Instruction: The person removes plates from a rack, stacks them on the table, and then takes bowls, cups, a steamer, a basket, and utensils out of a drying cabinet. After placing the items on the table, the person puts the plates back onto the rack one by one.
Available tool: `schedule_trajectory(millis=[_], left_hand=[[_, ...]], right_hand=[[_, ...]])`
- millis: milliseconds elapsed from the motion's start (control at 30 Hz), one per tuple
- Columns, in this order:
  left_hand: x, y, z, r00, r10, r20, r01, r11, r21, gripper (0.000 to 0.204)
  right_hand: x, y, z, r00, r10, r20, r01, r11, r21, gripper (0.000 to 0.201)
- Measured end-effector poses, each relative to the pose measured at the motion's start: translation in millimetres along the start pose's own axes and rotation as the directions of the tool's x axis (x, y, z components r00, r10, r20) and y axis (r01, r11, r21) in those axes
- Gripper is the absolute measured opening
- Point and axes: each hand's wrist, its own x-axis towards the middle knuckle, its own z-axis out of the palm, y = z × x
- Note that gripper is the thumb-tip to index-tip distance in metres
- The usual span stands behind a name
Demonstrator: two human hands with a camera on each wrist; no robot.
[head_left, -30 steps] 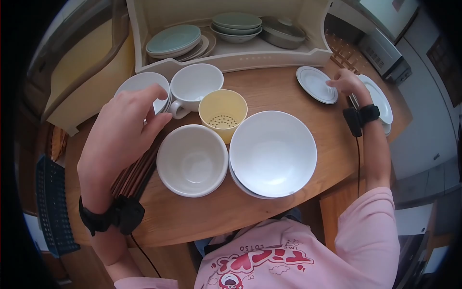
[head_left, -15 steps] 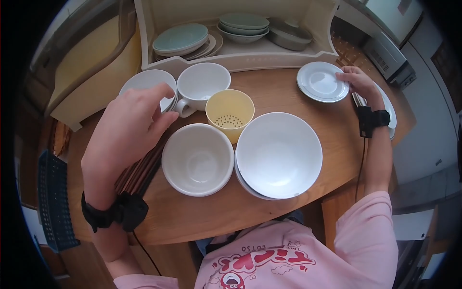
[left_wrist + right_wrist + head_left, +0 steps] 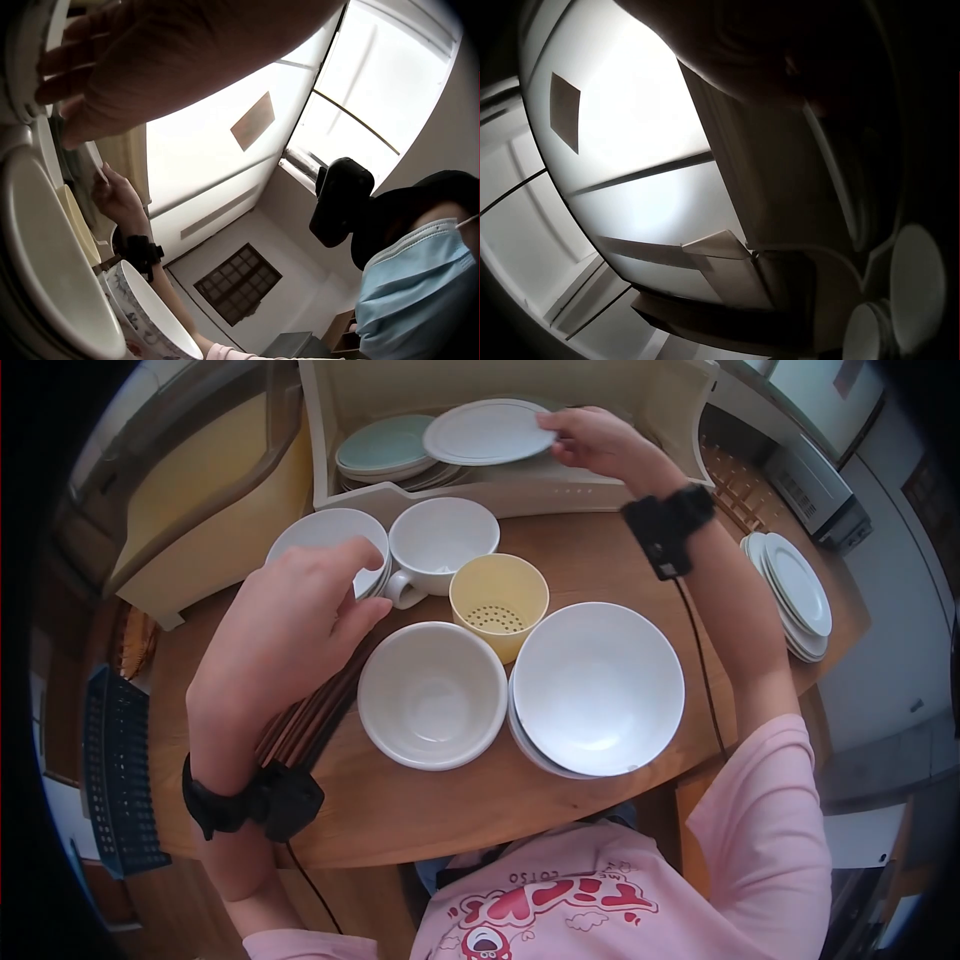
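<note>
My right hand (image 3: pixel 605 448) pinches the right edge of a small white plate (image 3: pixel 485 432), thumb on top. The plate is held over the front of the cream dish cabinet (image 3: pixel 420 495), overlapping the dishes inside and hiding some of them. In the left wrist view the same plate (image 3: pixel 95 161) appears edge-on beside the right hand. My left hand (image 3: pixel 275 630) hovers at the stack of white bowls (image 3: pixel 325 532), its fingers loosely bent at the near rim. A white mug (image 3: pixel 440 540) stands just right of that stack. Dark chopsticks (image 3: pixel 310 715) lie under the left hand.
A yellow perforated cup (image 3: pixel 498 585), a cream bowl (image 3: pixel 432 695) and stacked large white bowls (image 3: pixel 598 685) stand mid-table. White plates (image 3: pixel 797 585) are piled at the right edge. Pale green plates (image 3: pixel 385 442) lie inside the cabinet. A blue basket (image 3: pixel 125 770) is at the left.
My right hand took hold of the small white plate at the table's right, lifted it and carried it left and back to the cabinet. The left hand stayed by the bowls.
</note>
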Motion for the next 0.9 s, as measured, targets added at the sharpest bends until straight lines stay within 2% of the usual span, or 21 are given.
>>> schedule_trajectory(millis=[233,567,667,900], left_hand=[[-3,-2,-2,0.999,0.02,-0.038,-0.019,1.0,0.024,0.025],[-4,-3,-3,0.998,0.043,-0.053,-0.042,0.999,0.022,0.026],[-4,-1,-3,0.999,0.023,-0.027,-0.023,1.0,0.022,0.025],[-4,-1,-1,0.999,0.024,-0.025,-0.023,0.999,0.028,0.025]], right_hand=[[42,-2,75,0.995,0.034,0.094,-0.045,0.992,0.116,0.013],[56,-2,111,0.997,0.041,0.062,-0.046,0.996,0.079,0.017],[61,2,111,0.994,0.046,0.096,-0.046,0.999,-0.005,0.019],[64,8,116,0.999,-0.001,-0.053,-0.012,0.967,-0.253,0.027]])
